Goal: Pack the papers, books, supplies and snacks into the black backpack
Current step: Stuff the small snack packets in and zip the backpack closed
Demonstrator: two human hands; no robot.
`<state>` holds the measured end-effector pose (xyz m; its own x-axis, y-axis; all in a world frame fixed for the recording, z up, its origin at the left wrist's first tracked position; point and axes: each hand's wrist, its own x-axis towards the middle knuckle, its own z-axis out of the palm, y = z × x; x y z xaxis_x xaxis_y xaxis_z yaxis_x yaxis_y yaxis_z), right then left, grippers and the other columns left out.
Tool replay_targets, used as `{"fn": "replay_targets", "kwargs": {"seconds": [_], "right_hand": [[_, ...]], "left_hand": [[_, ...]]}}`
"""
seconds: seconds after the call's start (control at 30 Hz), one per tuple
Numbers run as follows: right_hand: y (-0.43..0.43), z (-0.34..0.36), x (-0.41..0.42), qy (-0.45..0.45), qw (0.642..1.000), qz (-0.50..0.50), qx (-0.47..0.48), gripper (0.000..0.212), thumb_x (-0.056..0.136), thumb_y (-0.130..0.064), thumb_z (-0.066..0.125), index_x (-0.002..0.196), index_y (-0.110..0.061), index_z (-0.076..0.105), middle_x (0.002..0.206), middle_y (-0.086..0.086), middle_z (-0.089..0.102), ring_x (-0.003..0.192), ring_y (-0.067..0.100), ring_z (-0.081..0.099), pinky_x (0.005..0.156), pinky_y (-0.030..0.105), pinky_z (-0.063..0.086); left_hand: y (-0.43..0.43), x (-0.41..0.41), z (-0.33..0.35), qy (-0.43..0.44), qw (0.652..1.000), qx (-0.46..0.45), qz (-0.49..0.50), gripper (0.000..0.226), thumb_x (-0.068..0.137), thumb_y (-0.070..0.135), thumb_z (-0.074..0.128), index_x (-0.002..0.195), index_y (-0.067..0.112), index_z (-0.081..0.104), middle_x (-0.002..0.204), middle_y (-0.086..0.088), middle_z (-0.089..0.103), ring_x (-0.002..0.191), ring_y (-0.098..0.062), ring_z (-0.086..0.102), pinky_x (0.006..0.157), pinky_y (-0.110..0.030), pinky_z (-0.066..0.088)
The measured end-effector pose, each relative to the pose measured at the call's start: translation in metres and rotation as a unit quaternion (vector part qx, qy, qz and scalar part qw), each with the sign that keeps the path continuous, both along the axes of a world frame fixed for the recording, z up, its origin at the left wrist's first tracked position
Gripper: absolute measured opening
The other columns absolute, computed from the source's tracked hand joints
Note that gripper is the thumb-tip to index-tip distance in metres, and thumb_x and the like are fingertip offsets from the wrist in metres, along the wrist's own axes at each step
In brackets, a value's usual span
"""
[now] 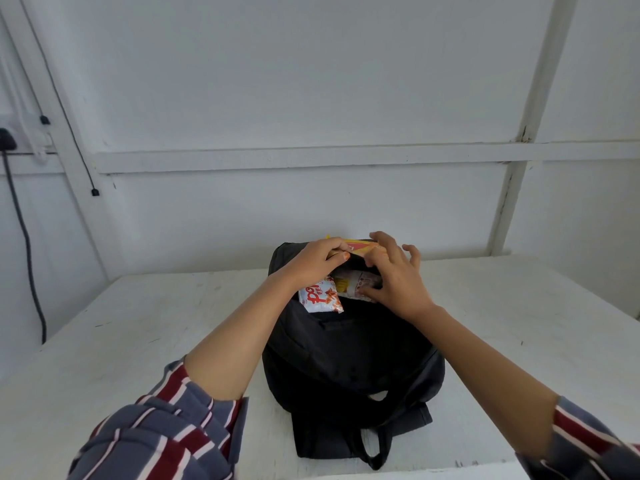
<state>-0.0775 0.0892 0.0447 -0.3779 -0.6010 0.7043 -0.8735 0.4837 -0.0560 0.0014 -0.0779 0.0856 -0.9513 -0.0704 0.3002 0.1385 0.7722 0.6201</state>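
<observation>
- The black backpack [346, 358] is lying on the table [138, 341], lengthwise near-to-far, mouth pointing far.
- The left hand [315, 261] is pinching a yellow packet [360, 245] at the mouth.
- The right hand [394, 282] is arching alongside; grip unclear.

backpack [349, 355] lies on table [138, 341], snack packets [322, 299] in its mouth.

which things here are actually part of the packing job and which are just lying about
Part of the job: black backpack; white-and-red snack packet; yellow packet; pale packet; left hand; right hand.

Just there: white table; wall socket; black cable.
</observation>
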Motion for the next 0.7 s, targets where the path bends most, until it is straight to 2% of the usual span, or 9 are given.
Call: {"fn": "replay_targets", "kwargs": {"seconds": [0.07, 0.13, 0.17, 0.27, 0.4, 0.5, 0.63, 0.7], "right_hand": [[-0.001, 0.001, -0.003, -0.028, 0.999, -0.015, -0.004, 0.078, 0.058, -0.03, 0.084, 0.118, -0.026, 0.034, 0.142, 0.009, 0.037, 0.123, 0.027, 0.046, 0.099, 0.039, 0.017], [-0.002, 0.0, -0.007, -0.079, 0.996, -0.036, 0.035, 0.098, 0.064, -0.038, 0.08, 0.141, -0.032, 0.018, 0.145, 0.001, 0.035, 0.129, 0.02, 0.041, 0.104, 0.037, 0.012], [-0.002, 0.0, -0.008, -0.104, 0.992, -0.047, 0.051, 0.103, 0.067, -0.04, 0.078, 0.145, -0.033, 0.01, 0.143, -0.001, 0.038, 0.129, 0.019, 0.041, 0.106, 0.037, 0.01], [-0.005, 0.002, -0.009, -0.121, 0.989, -0.071, 0.056, 0.099, 0.074, -0.038, 0.072, 0.147, -0.033, 0.006, 0.133, -0.002, 0.051, 0.123, 0.018, 0.047, 0.105, 0.035, 0.014], [-0.012, 0.009, -0.013, -0.109, 0.988, -0.093, 0.05, 0.08, 0.081, -0.024, 0.064, 0.147, -0.029, 0.019, 0.129, 0.0, 0.056, 0.115, 0.022, 0.052, 0.099, 0.034, 0.025], [-0.016, 0.009, -0.018, -0.088, 0.989, -0.109, 0.054, 0.074, 0.081, -0.017, 0.063, 0.145, -0.027, 0.027, 0.133, 0.001, 0.053, 0.117, 0.022, 0.051, 0.096, 0.032, 0.028], [-0.013, 0.009, -0.024, -0.103, 0.989, -0.082, 0.074, 0.073, 0.078, -0.03, 0.069, 0.141, -0.03, 0.034, 0.137, -0.001, 0.049, 0.122, 0.022, 0.046, 0.096, 0.033, 0.028], [-0.008, 0.007, -0.03, -0.125, 0.986, -0.048, 0.098, 0.077, 0.073, -0.04, 0.073, 0.14, -0.031, 0.036, 0.139, -0.002, 0.045, 0.124, 0.022, 0.042, 0.098, 0.034, 0.028]], "left_hand": [[0.001, 0.001, 0.0, 0.0, 1.0, -0.003, 0.003, 0.023, 0.098, 0.02, 0.045, 0.116, 0.012, 0.058, 0.12, -0.006, 0.058, 0.11, -0.017, 0.055, 0.091, -0.027, 0.044], [0.002, 0.001, 0.001, 0.0, 1.0, -0.002, 0.002, 0.024, 0.098, 0.02, 0.045, 0.117, 0.012, 0.058, 0.121, -0.005, 0.058, 0.111, -0.016, 0.054, 0.091, -0.026, 0.043], [0.002, 0.001, 0.001, 0.0, 1.0, -0.002, 0.002, 0.025, 0.098, 0.02, 0.045, 0.118, 0.011, 0.057, 0.121, -0.005, 0.058, 0.112, -0.016, 0.054, 0.091, -0.025, 0.042], [0.002, 0.001, 0.001, 0.0, 1.0, -0.003, 0.002, 0.026, 0.098, 0.021, 0.045, 0.119, 0.011, 0.057, 0.121, -0.006, 0.059, 0.112, -0.016, 0.054, 0.09, -0.023, 0.041], [0.001, 0.001, 0.001, -0.004, 1.0, -0.006, 0.001, 0.025, 0.098, 0.021, 0.044, 0.118, 0.012, 0.057, 0.122, -0.006, 0.058, 0.112, -0.016, 0.054, 0.089, -0.023, 0.041], [0.001, 0.001, 0.002, -0.003, 1.0, -0.005, 0.002, 0.025, 0.099, 0.021, 0.044, 0.118, 0.011, 0.057, 0.122, -0.005, 0.058, 0.112, -0.016, 0.054, 0.088, -0.022, 0.041], [0.001, 0.001, 0.003, -0.009, 1.0, -0.009, 0.001, 0.024, 0.098, 0.02, 0.045, 0.116, 0.011, 0.058, 0.117, -0.004, 0.059, 0.105, -0.013, 0.055, 0.08, -0.015, 0.041], [0.0, 0.001, 0.002, -0.013, 1.0, -0.01, -0.004, 0.023, 0.098, 0.02, 0.046, 0.115, 0.012, 0.059, 0.113, -0.002, 0.06, 0.103, -0.014, 0.056, 0.082, -0.017, 0.042]]}}
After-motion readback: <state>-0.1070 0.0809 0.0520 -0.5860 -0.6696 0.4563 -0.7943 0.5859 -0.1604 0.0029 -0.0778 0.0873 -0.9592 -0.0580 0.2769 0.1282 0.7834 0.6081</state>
